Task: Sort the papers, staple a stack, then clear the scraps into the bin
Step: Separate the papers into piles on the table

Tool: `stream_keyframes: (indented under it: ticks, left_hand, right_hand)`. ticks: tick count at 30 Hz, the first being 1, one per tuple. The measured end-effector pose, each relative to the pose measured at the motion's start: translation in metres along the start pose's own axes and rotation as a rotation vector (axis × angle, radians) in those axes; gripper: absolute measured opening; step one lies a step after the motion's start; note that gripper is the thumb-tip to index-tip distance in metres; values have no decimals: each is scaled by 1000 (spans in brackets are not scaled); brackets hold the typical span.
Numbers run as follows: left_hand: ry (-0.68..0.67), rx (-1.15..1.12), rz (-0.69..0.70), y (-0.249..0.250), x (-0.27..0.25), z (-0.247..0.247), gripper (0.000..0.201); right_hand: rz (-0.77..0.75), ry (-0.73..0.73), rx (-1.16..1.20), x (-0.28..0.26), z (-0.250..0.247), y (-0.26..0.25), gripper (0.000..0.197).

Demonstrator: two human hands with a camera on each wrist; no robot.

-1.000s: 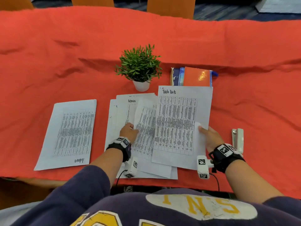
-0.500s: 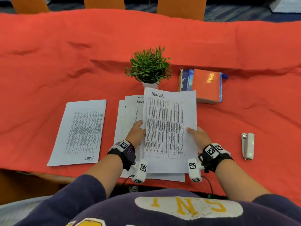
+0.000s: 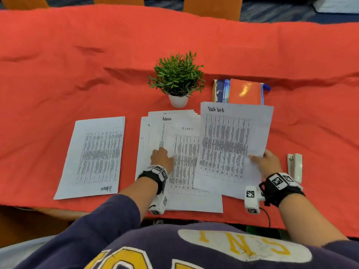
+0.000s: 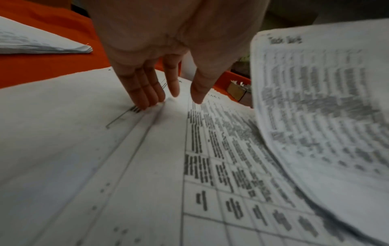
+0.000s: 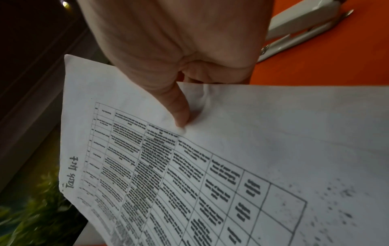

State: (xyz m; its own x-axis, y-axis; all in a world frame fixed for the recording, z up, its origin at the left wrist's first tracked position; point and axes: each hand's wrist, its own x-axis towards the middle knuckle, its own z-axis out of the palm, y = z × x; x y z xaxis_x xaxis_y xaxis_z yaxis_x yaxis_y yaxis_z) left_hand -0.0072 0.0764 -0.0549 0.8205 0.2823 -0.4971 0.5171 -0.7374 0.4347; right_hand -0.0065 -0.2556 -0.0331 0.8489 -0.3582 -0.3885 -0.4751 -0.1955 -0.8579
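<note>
A printed sheet headed "Task List" (image 3: 231,144) (image 5: 210,166) (image 4: 324,116) hangs tilted over the right of the spread. My right hand (image 3: 266,162) (image 5: 181,103) pinches its right edge, thumb on top. The middle pile (image 3: 180,171) (image 4: 147,166) is fanned out, with an "IT LOGS" sheet on top and an "Admin" sheet behind. My left hand (image 3: 161,158) (image 4: 160,93) presses on this pile with straight fingers. A separate stack marked "Admin" (image 3: 97,156) (image 4: 42,43) lies at the left. A white stapler (image 3: 295,166) (image 5: 301,30) lies right of my right hand.
A red cloth (image 3: 58,65) covers the table. A small potted plant (image 3: 177,78) stands behind the papers. Books (image 3: 240,92) lie to its right, partly under the held sheet's top edge. Orange chairs (image 3: 211,6) stand along the far side.
My right hand has carried the Task List sheet to the right, off the middle pile, which uncovers the IT LOGS sheet. My left hand stays on the pile.
</note>
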Motion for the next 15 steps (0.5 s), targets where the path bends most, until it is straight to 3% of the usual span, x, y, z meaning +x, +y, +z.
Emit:
stream_keyframes:
  ticks: [3,5,9,14,15]
  left_hand:
    - [7,67,-48,-1,5,5,66]
    - [8,89,-50,-1,7,6,66]
    - [4,31,-63,-2,11,6,46]
    - [46,-229,19,2,5,-2,24]
    - [64,-294,35,6,2,-6,17]
  right_hand:
    - [21,39,92,-2,-18,4,30]
    - [29,71,178,-6,-25,3,28]
    - [33,87,297,-8,-35,4,21]
    - [36,13,414,-3,-37,3,23]
    - [47,-19,427,-1,-35,3,32]
